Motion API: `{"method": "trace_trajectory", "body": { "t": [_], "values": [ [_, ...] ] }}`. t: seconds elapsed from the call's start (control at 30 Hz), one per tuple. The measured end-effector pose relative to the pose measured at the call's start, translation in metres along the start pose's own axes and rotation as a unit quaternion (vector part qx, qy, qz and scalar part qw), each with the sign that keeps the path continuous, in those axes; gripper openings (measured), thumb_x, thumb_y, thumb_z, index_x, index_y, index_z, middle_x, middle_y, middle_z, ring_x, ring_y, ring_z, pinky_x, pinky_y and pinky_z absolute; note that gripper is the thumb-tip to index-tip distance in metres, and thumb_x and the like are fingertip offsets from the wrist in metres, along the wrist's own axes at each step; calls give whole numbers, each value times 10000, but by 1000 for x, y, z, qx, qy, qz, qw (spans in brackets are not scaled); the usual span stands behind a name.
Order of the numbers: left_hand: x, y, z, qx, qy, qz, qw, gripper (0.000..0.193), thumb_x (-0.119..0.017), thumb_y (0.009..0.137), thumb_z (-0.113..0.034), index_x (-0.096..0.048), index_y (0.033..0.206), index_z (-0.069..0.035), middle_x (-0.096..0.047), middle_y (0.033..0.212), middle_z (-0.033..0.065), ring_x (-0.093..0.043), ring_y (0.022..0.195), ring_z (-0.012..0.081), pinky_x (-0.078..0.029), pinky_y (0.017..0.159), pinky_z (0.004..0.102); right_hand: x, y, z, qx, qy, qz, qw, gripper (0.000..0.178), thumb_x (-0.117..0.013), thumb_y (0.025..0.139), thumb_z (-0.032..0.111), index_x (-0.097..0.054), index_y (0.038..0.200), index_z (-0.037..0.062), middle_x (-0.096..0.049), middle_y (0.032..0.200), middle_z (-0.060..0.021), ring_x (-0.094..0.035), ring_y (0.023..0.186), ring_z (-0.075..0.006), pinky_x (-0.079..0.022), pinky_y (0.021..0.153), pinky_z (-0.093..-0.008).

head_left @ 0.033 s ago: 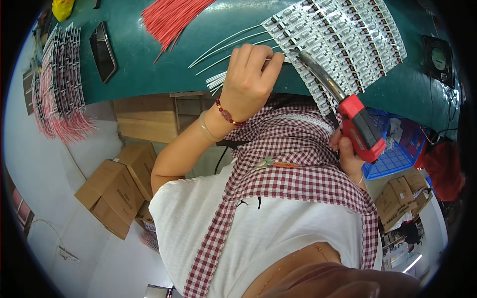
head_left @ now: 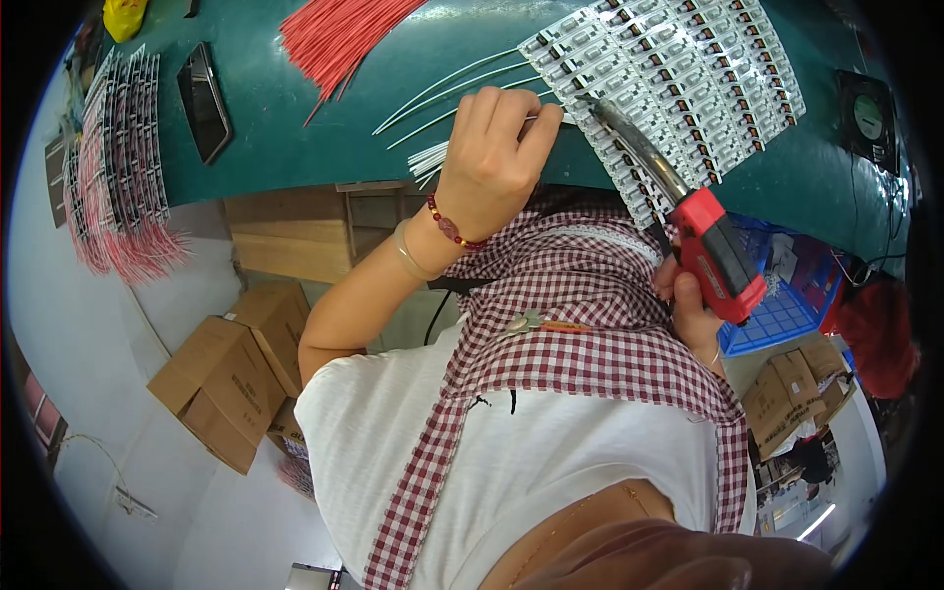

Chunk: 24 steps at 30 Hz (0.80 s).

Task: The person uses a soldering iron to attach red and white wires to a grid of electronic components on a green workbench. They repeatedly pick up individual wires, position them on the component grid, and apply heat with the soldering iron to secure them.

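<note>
My left hand (head_left: 492, 147) pinches a thin white wire (head_left: 547, 117) and holds its end against a panel of small white circuit boards (head_left: 708, 69) on the green table (head_left: 295, 128). My right hand (head_left: 688, 305) grips a red soldering gun (head_left: 718, 251). The gun's metal barrel reaches up and to the left, and its tip sits on the panel's edge beside my left fingertips. A few more loose white wires (head_left: 442, 88) lie just left of my left hand.
A bundle of red wires (head_left: 334, 34) lies at the table's far side, with a dark phone (head_left: 204, 98) to its left. Boards with red leads (head_left: 118, 167) line the left end. Cardboard boxes (head_left: 226, 383) stand on the floor. A blue basket (head_left: 787, 305) and small fan (head_left: 867, 118) are at right.
</note>
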<state>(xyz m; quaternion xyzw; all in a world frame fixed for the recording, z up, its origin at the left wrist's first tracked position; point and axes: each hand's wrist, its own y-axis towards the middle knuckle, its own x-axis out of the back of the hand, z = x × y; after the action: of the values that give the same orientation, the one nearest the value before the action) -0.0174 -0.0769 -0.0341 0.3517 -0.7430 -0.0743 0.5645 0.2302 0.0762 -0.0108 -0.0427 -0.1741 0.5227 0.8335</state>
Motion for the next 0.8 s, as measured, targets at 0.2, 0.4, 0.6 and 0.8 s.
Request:
{"method": "trace_trajectory", "body": {
  "t": [0.2, 0.4, 0.6, 0.8],
  "values": [
    [-1, 0, 1, 0, 0, 3, 1000, 276, -624, 667, 30, -659, 935, -30, -557, 856, 66, -530, 758, 224, -422, 658, 330, -7, 5, 17, -13, 42, -22, 999, 597, -604, 899, 418, -463, 1280, -20, -536, 670, -63, -456, 538, -112, -364, 505, -251],
    [1, 1, 1, -21, 13, -10, 1000, 286, -633, 673, 3, -677, 952, -47, -559, 819, 40, -524, 731, 202, -389, 637, 321, 6, -1, 20, -35, 122, 20, 992, 227, -603, 926, 243, -606, 901, 17, -580, 772, -23, -540, 705, -126, -433, 654, -291],
    [-1, -4, -5, -30, -10, -10, 999, 316, -646, 668, -2, -693, 977, -49, -547, 773, 25, -502, 686, 190, -367, 624, 320, 10, -12, 3, -25, 93, 2, 995, 238, -609, 921, 220, -615, 1034, 11, -607, 819, -24, -564, 750, -130, -454, 708, -287],
    [0, -3, -5, -27, -13, -4, 1000, 304, -646, 673, 8, -688, 970, -42, -540, 770, 25, -498, 683, 192, -362, 615, 321, 5, -14, -15, 28, -14, -20, 999, 531, -610, 896, 383, -500, 1216, -26, -550, 691, -63, -466, 547, -113, -372, 512, -251]
  ]
}}
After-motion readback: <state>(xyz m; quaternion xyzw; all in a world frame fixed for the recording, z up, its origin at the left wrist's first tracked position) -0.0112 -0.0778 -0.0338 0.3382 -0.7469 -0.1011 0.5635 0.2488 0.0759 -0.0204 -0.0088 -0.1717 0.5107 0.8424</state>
